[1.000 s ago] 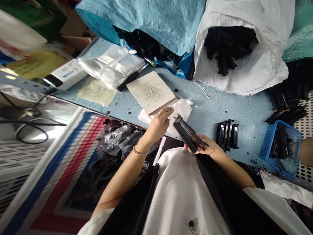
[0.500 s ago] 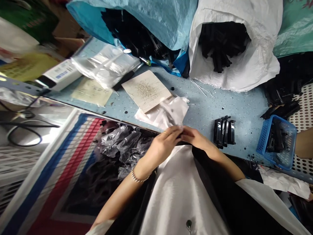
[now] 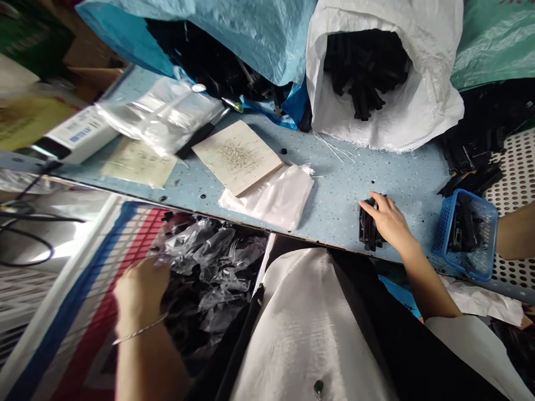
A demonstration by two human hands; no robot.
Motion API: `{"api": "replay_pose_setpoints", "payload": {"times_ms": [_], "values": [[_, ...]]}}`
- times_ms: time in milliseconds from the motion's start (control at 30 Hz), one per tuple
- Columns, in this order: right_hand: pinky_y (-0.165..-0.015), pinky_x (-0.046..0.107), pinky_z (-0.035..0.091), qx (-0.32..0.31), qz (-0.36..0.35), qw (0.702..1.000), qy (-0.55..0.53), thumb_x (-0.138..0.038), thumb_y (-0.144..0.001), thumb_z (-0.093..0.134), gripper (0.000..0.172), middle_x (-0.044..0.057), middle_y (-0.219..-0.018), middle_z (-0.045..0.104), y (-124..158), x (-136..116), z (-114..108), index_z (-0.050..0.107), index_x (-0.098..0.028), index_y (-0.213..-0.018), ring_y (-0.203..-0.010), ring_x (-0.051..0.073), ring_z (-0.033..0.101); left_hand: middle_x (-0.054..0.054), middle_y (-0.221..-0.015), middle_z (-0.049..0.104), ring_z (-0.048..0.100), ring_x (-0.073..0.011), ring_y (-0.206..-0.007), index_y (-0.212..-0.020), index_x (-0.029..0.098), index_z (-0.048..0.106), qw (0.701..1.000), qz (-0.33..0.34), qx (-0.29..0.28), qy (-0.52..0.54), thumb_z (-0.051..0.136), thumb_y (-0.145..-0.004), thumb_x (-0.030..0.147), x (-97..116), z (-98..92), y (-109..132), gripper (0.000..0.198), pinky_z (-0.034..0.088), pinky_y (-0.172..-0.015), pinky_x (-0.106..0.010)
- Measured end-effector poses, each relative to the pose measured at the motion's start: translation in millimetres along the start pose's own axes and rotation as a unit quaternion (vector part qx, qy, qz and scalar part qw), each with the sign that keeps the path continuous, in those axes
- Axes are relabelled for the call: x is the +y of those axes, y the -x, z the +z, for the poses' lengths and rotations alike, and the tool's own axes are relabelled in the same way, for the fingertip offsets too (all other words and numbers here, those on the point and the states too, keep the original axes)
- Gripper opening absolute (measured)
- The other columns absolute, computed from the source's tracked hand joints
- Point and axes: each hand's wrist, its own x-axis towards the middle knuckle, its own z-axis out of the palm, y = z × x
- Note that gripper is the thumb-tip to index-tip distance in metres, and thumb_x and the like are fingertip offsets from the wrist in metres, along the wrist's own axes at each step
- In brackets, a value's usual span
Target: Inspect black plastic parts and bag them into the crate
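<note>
My right hand [image 3: 388, 220] lies on a small stack of black plastic parts [image 3: 366, 229] near the front edge of the blue speckled table [image 3: 334, 189]. Its fingers are stretched out flat over the stack. My left hand [image 3: 140, 289], with a thin bracelet on the wrist, is down to the left below the table edge. It reaches into a heap of clear plastic bags holding black parts [image 3: 213, 267] inside a striped woven sack [image 3: 96, 278]. That hand is blurred and its fingertips are hidden among the bags.
A white sack [image 3: 422, 106] and a blue sack [image 3: 251, 33], both full of black parts, stand at the back. A card with small metal bits [image 3: 236, 156], a clear bag [image 3: 271, 195] and a blue basket [image 3: 463, 234] lie on the table. Another person's arm [image 3: 516, 234] shows at right.
My hands have come apart. The left dropped from the table edge into the sack of bags. The right moved right onto the stack; the black part it held is no longer in view.
</note>
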Motion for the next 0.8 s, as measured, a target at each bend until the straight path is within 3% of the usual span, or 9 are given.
{"api": "replay_pose_setpoints", "payload": {"times_ms": [67, 100, 267, 400, 467, 567, 667, 733, 800], "values": [[-0.096, 0.053, 0.050, 0.001, -0.065, 0.998, -0.003, -0.001, -0.092, 0.037, 0.057, 0.010, -0.158, 0.048, -13.5, -1.4, 5.0, 0.067, -0.026, -0.133, -0.133, 0.036, 0.050, 0.000, -0.060, 0.062, 0.073, -0.0261, -0.098, -0.069, 0.023, 0.064, 0.992, -0.032, 0.110, -0.054, 0.058, -0.090, 0.035, 39.5, 26.0, -21.0, 0.025, 0.052, -0.080, -0.039], [-0.097, 0.055, 0.049, -0.004, -0.090, 0.996, -0.013, -0.002, -0.093, 0.039, 0.053, 0.011, -0.156, 0.051, -20.4, -2.1, 5.5, 0.070, -0.026, -0.129, -0.132, 0.036, 0.050, -0.003, -0.073, 0.069, 0.072, -0.0254, -0.097, -0.077, 0.021, 0.068, 0.991, -0.017, 0.120, -0.058, 0.058, -0.093, 0.036, 63.5, 41.9, -32.2, 0.025, 0.053, -0.081, -0.039], [-0.093, 0.047, 0.051, -0.028, -0.150, 0.983, -0.102, -0.015, -0.097, 0.052, 0.032, 0.010, -0.125, 0.071, -42.3, -3.0, -3.2, 0.073, -0.025, -0.118, -0.113, 0.031, 0.060, -0.013, -0.100, 0.070, 0.068, -0.0247, -0.093, -0.087, 0.016, 0.069, 0.992, 0.124, -0.002, 0.015, 0.059, -0.095, 0.031, 164.6, 126.9, -79.0, 0.020, 0.058, -0.086, -0.041], [-0.087, 0.040, 0.052, -0.042, -0.053, 0.955, -0.289, -0.032, -0.097, 0.061, 0.022, 0.008, -0.107, 0.073, -46.2, -11.6, -1.1, 0.074, -0.025, -0.112, -0.102, 0.027, 0.065, -0.011, -0.092, 0.067, 0.066, -0.0238, -0.087, -0.076, 0.018, 0.066, 0.994, 0.061, -0.070, 0.052, 0.060, -0.091, 0.022, 175.9, 150.6, -102.0, 0.016, 0.056, -0.082, -0.038], [-0.082, 0.036, 0.054, -0.066, 0.011, 0.886, -0.458, -0.041, -0.095, 0.064, 0.025, 0.005, -0.101, 0.073, -49.2, -24.4, 4.6, 0.072, -0.024, -0.110, -0.094, 0.024, 0.067, -0.005, -0.080, 0.066, 0.062, -0.0195, -0.074, -0.072, 0.019, 0.064, 0.989, -0.014, -0.093, 0.110, 0.069, -0.084, 0.027, 167.3, 144.0, -110.3, 0.015, 0.053, -0.070, -0.033], [-0.078, 0.035, 0.057, -0.101, 0.059, 0.702, -0.702, -0.054, -0.087, 0.072, 0.036, 0.005, -0.094, 0.074, -59.5, -56.2, 12.3, 0.070, -0.022, -0.104, -0.088, 0.021, 0.069, 0.001, -0.062, 0.060, 0.053, -0.0143, -0.058, -0.071, 0.019, 0.065, 0.965, -0.104, -0.136, 0.200, 0.072, -0.079, 0.038, 156.9, 129.4, -118.9, 0.022, 0.042, -0.056, -0.028], [-0.087, 0.040, 0.059, -0.140, 0.060, 0.530, -0.834, -0.054, -0.083, 0.077, 0.035, 0.006, -0.091, 0.074, -77.7, -96.4, 17.6, 0.067, -0.021, -0.088, -0.100, 0.026, 0.072, 0.001, -0.059, 0.061, 0.053, -0.0129, -0.055, -0.075, 0.018, 0.070, 0.939, -0.141, -0.174, 0.263, 0.067, -0.080, 0.038, 155.2, 123.2, -122.9, 0.021, 0.041, -0.054, -0.027], [-0.094, 0.043, 0.058, -0.159, 0.073, 0.460, -0.871, -0.051, -0.084, 0.075, 0.032, 0.005, -0.089, 0.074, -92.4, -121.1, 22.9, 0.064, -0.021, -0.081, -0.106, 0.027, 0.071, -0.001, -0.064, 0.066, 0.056, -0.0132, -0.057, -0.078, 0.018, 0.072, 0.935, -0.143, -0.176, 0.271, 0.069, -0.077, 0.033, 156.0, 122.8, -122.7, 0.015, 0.044, -0.055, -0.027], [-0.095, 0.042, 0.058, -0.143, 0.100, 0.447, -0.877, -0.049, -0.085, 0.074, 0.029, 0.004, -0.086, 0.073, -105.5, -139.1, 29.9, 0.063, -0.022, -0.080, -0.103, 0.025, 0.071, -0.003, -0.071, 0.070, 0.061, -0.0147, -0.062, -0.081, 0.018, 0.071, 0.950, -0.114, -0.146, 0.254, 0.069, -0.077, 0.026, 155.9, 121.6, -119.9, 0.009, 0.048, -0.057, -0.028]]}}
